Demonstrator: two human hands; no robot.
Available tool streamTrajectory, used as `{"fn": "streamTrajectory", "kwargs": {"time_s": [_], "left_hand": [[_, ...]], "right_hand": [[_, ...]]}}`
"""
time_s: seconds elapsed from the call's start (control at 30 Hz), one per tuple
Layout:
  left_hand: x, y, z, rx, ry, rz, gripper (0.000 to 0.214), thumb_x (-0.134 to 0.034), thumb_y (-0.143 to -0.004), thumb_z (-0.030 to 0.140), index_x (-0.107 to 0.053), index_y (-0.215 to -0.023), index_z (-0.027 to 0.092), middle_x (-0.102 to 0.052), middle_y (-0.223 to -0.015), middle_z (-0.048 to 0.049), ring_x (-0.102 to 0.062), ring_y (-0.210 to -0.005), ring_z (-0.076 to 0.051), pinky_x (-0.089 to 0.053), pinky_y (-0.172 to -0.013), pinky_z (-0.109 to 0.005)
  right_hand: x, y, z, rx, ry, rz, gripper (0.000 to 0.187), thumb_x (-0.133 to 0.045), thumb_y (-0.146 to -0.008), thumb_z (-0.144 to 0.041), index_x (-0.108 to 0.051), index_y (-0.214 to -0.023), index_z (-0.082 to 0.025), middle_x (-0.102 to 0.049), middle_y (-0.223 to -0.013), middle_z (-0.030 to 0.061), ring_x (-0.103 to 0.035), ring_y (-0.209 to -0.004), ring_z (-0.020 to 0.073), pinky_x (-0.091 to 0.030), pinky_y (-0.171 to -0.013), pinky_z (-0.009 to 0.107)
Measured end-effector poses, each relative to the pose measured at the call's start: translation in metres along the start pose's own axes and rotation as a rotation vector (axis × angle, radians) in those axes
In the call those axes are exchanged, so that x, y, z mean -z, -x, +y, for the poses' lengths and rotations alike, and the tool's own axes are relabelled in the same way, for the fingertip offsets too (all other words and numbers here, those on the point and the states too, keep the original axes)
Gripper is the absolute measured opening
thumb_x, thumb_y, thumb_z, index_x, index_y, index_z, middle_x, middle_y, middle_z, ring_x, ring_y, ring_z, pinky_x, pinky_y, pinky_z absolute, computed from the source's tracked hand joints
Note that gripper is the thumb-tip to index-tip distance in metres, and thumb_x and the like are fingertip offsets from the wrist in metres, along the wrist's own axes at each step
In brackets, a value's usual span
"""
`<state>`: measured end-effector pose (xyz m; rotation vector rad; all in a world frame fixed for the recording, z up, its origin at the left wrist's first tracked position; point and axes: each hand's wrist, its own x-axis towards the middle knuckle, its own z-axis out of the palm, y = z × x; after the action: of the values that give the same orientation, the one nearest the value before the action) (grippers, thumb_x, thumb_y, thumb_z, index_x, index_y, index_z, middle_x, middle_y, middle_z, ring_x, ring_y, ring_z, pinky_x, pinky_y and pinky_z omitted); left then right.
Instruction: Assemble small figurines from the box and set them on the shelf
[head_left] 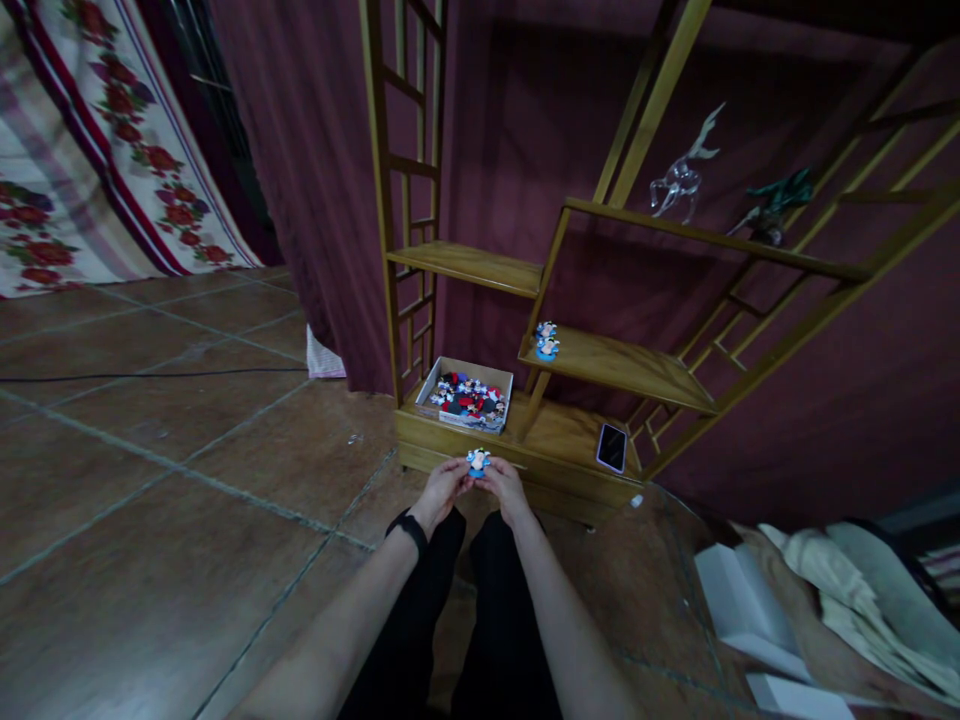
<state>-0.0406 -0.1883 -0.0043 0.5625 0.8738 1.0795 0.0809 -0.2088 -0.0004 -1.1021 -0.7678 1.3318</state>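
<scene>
Between my two hands, in front of the wooden shelf unit, is a small blue-and-white figurine (478,461). My left hand (444,487) has its fingers closed on the figurine's left side. From the other side my right hand (504,486) pinches it too. Two similar figurines (547,343) stand close together at the left end of the middle shelf (622,368). Beyond my hands, a shallow open box (475,421) on the lowest level holds several small red, black and white figures (469,395).
A phone (612,447) lies on the lowest board, to the right. Higher up stand a clear glass ornament (679,185) and a dark green ornament (780,205). White boxes (750,605) sit on the floor at right. A dark cable (157,374) crosses the tiles at left.
</scene>
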Motion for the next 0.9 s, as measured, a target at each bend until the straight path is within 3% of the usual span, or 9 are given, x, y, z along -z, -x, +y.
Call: {"fn": "streamTrajectory", "kwargs": {"time_s": [0.9], "left_hand": [[-0.0008, -0.0001, -0.0019, -0.029, -0.024, -0.059, 0.007, -0.070, -0.067, 0.013, -0.065, -0.071, 0.010, -0.063, -0.060, -0.0041, -0.055, -0.048, -0.007, -0.045, -0.051, -0.018]], "right_hand": [[0.0072, -0.0055, 0.0075, 0.003, 0.005, 0.006, 0.032, -0.070, -0.060, -0.042, -0.063, -0.080, -0.018, -0.067, -0.077, 0.0012, -0.063, -0.066, 0.0143, -0.053, -0.068, 0.031]]}}
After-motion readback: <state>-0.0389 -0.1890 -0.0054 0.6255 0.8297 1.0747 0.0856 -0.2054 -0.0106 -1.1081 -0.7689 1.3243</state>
